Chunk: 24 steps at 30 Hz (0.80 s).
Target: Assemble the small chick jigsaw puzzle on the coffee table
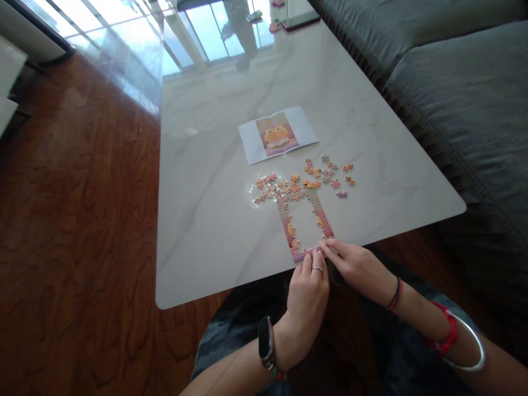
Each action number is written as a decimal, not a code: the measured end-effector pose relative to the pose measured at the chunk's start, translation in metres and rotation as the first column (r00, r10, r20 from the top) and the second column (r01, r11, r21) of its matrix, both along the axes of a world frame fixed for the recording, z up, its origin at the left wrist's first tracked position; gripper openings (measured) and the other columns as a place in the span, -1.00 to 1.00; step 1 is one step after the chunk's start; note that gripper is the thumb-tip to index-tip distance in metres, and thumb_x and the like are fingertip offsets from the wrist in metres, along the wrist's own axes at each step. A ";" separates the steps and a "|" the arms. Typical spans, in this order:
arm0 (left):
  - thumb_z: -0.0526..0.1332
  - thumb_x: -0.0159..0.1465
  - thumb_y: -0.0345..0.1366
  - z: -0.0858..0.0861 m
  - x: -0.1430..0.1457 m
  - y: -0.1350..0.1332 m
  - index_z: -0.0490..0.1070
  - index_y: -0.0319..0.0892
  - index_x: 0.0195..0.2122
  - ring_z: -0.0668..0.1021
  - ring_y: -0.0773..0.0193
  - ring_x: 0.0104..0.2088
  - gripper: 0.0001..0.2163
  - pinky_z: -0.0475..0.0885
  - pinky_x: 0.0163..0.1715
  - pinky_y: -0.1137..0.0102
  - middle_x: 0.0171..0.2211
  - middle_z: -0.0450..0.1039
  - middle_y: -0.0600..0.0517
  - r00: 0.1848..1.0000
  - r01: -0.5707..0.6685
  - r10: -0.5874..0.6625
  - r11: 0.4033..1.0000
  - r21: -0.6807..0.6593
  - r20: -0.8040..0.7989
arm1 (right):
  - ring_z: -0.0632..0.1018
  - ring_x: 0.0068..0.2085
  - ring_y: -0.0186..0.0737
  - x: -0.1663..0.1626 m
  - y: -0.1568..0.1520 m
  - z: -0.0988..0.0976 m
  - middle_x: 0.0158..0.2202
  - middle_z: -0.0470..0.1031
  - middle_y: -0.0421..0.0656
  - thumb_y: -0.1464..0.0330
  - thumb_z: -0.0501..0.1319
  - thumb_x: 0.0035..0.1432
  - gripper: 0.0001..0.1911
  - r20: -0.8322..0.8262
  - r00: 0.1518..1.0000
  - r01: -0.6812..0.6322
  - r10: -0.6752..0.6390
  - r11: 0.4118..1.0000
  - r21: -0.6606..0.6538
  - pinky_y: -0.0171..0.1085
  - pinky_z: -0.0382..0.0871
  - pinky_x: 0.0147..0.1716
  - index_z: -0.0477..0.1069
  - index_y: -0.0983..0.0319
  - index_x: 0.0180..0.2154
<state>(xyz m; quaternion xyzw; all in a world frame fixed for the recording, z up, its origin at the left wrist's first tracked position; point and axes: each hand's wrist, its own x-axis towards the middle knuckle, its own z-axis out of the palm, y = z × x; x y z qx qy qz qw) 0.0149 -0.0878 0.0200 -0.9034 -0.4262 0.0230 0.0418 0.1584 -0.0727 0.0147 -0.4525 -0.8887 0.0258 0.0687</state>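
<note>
A partly joined jigsaw puzzle point(328, 224) lies at the table's near edge, its border forming a rectangle around a bare middle. My left hand point(307, 291), wearing a ring, has its fingers closed together on the bottom border of purple pieces. At the lower right corner, my right hand point(358, 268) pinches with thumb and fingertips; the puzzle piece there is mostly hidden by them. Loose puzzle pieces point(311, 185) in orange, pink and beige are scattered just beyond the top border. A single purple puzzle piece point(341, 194) sits to the right of the frame.
Beyond the pieces, a creased paper sheet point(251, 144) shows a printed orange cartoon picture. The glossy white marbled table point(206, 220) reflects the windows. A dark tablet-like object point(301, 21) stands at its far end. A grey sofa point(462, 93) runs along the right side.
</note>
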 end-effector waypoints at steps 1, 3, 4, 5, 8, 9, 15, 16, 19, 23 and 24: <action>-0.02 0.13 -0.57 0.000 -0.001 0.000 0.32 -0.40 -0.04 0.44 0.19 -0.08 -0.64 0.44 -0.17 0.39 -0.05 0.37 -0.17 1.000 0.001 -0.001 1.000 0.002 0.012 | 0.46 -0.29 -0.24 0.001 0.000 0.000 -0.14 0.40 0.04 0.51 -0.07 0.18 -0.68 -0.020 1.000 -0.002 0.002 1.000 -0.002 -0.27 0.35 -0.34 0.30 0.40 -0.07; -0.01 0.14 -0.55 0.001 -0.001 0.001 0.33 -0.40 -0.05 0.44 0.17 -0.08 -0.65 0.44 -0.17 0.38 -0.06 0.38 -0.18 1.000 -0.002 0.002 1.000 -0.002 0.031 | 0.46 -0.28 -0.23 0.000 0.001 -0.001 -0.16 0.41 0.02 0.49 -0.05 0.18 -0.71 -0.051 0.999 0.009 -0.010 1.000 -0.027 -0.27 0.35 -0.32 0.34 0.37 -0.12; 0.00 0.14 -0.54 0.002 -0.001 0.002 0.33 -0.40 -0.05 0.44 0.17 -0.08 -0.66 0.44 -0.17 0.37 -0.07 0.38 -0.18 0.999 -0.005 0.005 1.000 -0.007 0.035 | 0.46 -0.27 -0.23 -0.001 0.001 -0.001 -0.17 0.42 0.01 0.49 -0.04 0.17 -0.73 -0.065 0.998 0.022 -0.025 0.999 -0.047 -0.27 0.34 -0.31 0.36 0.36 -0.15; 0.00 0.14 -0.54 0.002 -0.001 0.002 0.34 -0.39 -0.06 0.44 0.16 -0.08 -0.66 0.44 -0.17 0.37 -0.07 0.38 -0.18 0.999 -0.007 0.008 1.000 -0.013 0.036 | 0.46 -0.27 -0.24 -0.002 0.002 -0.001 -0.17 0.42 0.00 0.48 -0.02 0.16 -0.75 -0.075 0.996 0.035 -0.041 0.997 -0.071 -0.28 0.34 -0.31 0.37 0.35 -0.17; 0.02 0.14 -0.54 0.001 0.000 0.003 0.35 -0.37 -0.06 0.44 0.16 -0.07 -0.67 0.44 -0.16 0.37 -0.07 0.38 -0.18 1.000 -0.004 0.005 1.000 -0.026 0.028 | 0.45 -0.29 -0.25 -0.007 0.005 0.002 -0.20 0.43 -0.05 0.48 0.03 0.14 -0.78 -0.061 0.995 0.066 -0.075 0.989 -0.131 -0.29 0.31 -0.33 0.39 0.31 -0.21; 0.02 0.14 -0.54 0.001 0.001 0.003 0.35 -0.37 -0.06 0.44 0.16 -0.08 -0.67 0.44 -0.16 0.36 -0.07 0.39 -0.18 1.000 -0.002 0.003 1.000 -0.029 0.022 | 0.45 -0.31 -0.25 -0.008 0.007 0.003 -0.21 0.43 -0.06 0.48 0.03 0.13 -0.79 -0.045 0.996 0.075 -0.082 0.987 -0.141 -0.29 0.31 -0.35 0.40 0.30 -0.23; 0.00 0.14 -0.55 0.002 0.004 0.002 0.34 -0.39 -0.06 0.45 0.16 -0.09 -0.66 0.45 -0.18 0.37 -0.04 0.36 -0.18 0.999 -0.007 0.004 0.998 -0.056 -0.044 | 0.45 -0.33 -0.30 -0.002 0.011 0.005 -0.21 0.43 -0.09 0.50 0.02 0.12 -0.76 -0.100 0.993 0.047 -0.065 0.984 -0.174 -0.33 0.29 -0.35 0.41 0.26 -0.22; 0.00 0.14 -0.55 0.002 0.004 0.002 0.33 -0.38 -0.05 0.45 0.17 -0.09 -0.66 0.45 -0.18 0.38 -0.03 0.36 -0.18 0.999 -0.009 0.007 0.998 -0.057 -0.045 | 0.45 -0.30 -0.31 0.001 0.011 0.003 -0.18 0.43 -0.09 0.50 0.02 0.12 -0.75 -0.132 0.989 0.038 -0.060 0.986 -0.163 -0.33 0.30 -0.34 0.40 0.26 -0.20; 0.00 0.16 -0.54 0.003 0.001 0.003 0.31 -0.38 -0.03 0.45 0.17 -0.09 -0.66 0.45 -0.19 0.37 -0.03 0.36 -0.16 1.000 -0.017 0.017 0.998 -0.056 -0.008 | 0.45 -0.27 -0.29 0.008 0.008 -0.003 -0.15 0.42 -0.06 0.47 0.01 0.14 -0.74 -0.166 0.984 0.044 -0.059 0.995 -0.093 -0.32 0.29 -0.31 0.38 0.27 -0.16; -0.01 0.19 -0.50 0.002 -0.002 0.005 0.28 -0.35 0.00 0.44 0.19 -0.09 -0.66 0.45 -0.20 0.37 -0.04 0.36 -0.14 0.998 -0.040 0.045 0.993 -0.110 0.039 | 0.45 -0.30 -0.28 0.006 0.008 -0.003 -0.18 0.45 -0.05 0.50 0.00 0.14 -0.76 -0.078 0.997 0.003 -0.005 1.000 -0.024 -0.29 0.26 -0.33 0.41 0.29 -0.22; -0.01 0.19 -0.50 0.001 -0.002 0.005 0.28 -0.34 0.00 0.44 0.19 -0.09 -0.66 0.45 -0.20 0.37 -0.04 0.36 -0.14 0.998 -0.042 0.047 0.992 -0.119 0.041 | 0.45 -0.31 -0.28 0.004 0.008 -0.001 -0.21 0.46 -0.05 0.51 0.00 0.14 -0.77 -0.056 0.998 -0.003 0.001 1.000 -0.027 -0.28 0.25 -0.33 0.41 0.30 -0.26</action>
